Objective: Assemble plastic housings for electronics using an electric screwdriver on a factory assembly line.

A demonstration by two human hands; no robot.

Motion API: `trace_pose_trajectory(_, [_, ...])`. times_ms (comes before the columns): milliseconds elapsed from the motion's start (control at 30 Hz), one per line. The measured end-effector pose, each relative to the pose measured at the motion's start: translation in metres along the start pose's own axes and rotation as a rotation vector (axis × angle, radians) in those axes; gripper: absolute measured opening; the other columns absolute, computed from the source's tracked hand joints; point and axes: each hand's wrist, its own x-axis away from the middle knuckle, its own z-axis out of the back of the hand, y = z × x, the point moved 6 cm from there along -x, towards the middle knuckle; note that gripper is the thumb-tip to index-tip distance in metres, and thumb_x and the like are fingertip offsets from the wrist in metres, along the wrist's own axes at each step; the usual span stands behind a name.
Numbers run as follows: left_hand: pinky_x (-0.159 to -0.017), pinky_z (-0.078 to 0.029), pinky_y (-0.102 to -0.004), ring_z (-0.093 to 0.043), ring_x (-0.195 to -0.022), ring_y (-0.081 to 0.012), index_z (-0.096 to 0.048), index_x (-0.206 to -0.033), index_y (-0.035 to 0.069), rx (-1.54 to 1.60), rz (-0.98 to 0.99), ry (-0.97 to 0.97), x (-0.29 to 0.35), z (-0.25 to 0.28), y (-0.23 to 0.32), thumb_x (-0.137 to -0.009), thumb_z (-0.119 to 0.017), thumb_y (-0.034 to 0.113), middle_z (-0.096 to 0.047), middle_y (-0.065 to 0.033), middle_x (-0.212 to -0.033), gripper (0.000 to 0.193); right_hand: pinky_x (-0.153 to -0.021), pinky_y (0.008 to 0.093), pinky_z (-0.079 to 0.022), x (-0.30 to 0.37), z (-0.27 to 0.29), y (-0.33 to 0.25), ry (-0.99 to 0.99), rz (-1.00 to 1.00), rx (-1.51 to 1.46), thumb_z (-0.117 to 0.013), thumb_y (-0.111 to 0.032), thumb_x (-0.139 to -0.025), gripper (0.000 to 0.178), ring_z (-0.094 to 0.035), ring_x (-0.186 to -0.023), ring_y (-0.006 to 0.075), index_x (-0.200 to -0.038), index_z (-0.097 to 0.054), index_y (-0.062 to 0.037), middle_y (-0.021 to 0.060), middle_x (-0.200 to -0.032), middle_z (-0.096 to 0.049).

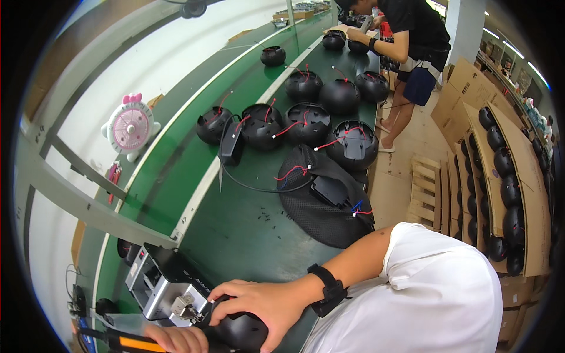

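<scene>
Reads as a factory assembly line — shown by green conveyor belt (170,165) beside worktable (235,247), many alike black shells (339,99), co-worker (416,35) farther down — plus layered cardboard sheets (537,235), wooden pallet (425,183).

A long green workshop room around me.
To my left, a white wall (147,59) stands behind a pale metal frame (100,220); my dark green surface (226,235) runs far ahead. To my right lie a light floor (395,167) and slatted wooden pallet (425,188), with cardboard sheets (462,88), a far pillar (469,29) and bright ceiling lights (513,49).
</scene>
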Motion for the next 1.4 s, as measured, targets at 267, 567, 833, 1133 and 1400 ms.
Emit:
trace_pose_trajectory(267, [-0.063,-0.037,-0.0351,-0.051,-0.058,-0.0191,-0.062,-0.114,0.008,-0.218,-0.315,0.121,0.028,-0.020,0.045,-0.086,-0.052,0.077,-0.058,-0.0046,-0.072,0.075,-0.105,0.0464,-0.040,-0.026,0.028,-0.005,-0.038,0.141,-0.036,-0.091,-0.041,-0.051,0.089,-0.044,-0.127,0.0384,-0.128,-0.056,-0.0136,0.0182,-0.135,-0.045])
trace_pose_trajectory(567, [-0.058,-0.040,-0.0316,-0.052,-0.055,-0.0155,-0.058,-0.098,0.009,-0.198,-0.663,0.095,0.089,-0.025,0.073,-0.093,-0.053,0.065,-0.054,-0.0020,-0.066,0.057,-0.095,0.0511,-0.047,-0.130,0.125,-0.005,-0.650,0.172,0.619,-0.091,-0.042,-0.053,0.083,-0.050,-0.123,0.0418,-0.127,-0.060,-0.0185,0.0171,-0.135,-0.051])
trace_pose_trajectory(833, [-0.047,-0.049,-0.0291,-0.058,-0.046,-0.0163,-0.057,-0.083,0.006,-0.199,-0.577,0.058,0.071,-0.003,0.022,-0.096,-0.063,0.047,-0.059,-0.0022,-0.058,0.043,-0.103,0.0577,-0.040,-0.268,0.188,0.184,-0.640,-0.330,1.310,-0.092,-0.040,-0.052,0.090,-0.042,-0.133,0.0389,-0.133,-0.058,-0.0202,0.0134,-0.144,-0.045])
trace_pose_trajectory(1133, [-0.051,-0.051,-0.0307,-0.060,-0.049,-0.0163,-0.060,-0.086,0.003,-0.200,-0.515,0.036,0.077,0.015,0.032,-0.090,-0.076,0.022,-0.062,-0.0030,-0.063,0.024,-0.091,0.0424,-0.053,-0.364,0.049,0.168,-0.512,-0.066,0.825,-0.072,-0.051,-0.078,0.061,-0.067,-0.102,0.0364,-0.114,-0.070,-0.0024,0.0235,-0.110,-0.069])
trace_pose_trajectory(1400, [-0.052,-0.051,-0.0313,-0.061,-0.050,-0.0172,-0.061,-0.091,0.001,-0.144,-0.522,-0.150,0.078,0.013,0.035,-0.089,-0.075,0.015,-0.063,-0.0065,-0.066,0.020,-0.075,0.0349,-0.055,-0.347,0.035,0.225,-0.299,-0.360,0.499,-0.092,-0.049,-0.058,0.075,-0.068,-0.090,0.0269,-0.107,-0.071,0.0026,0.0193,-0.106,-0.070])
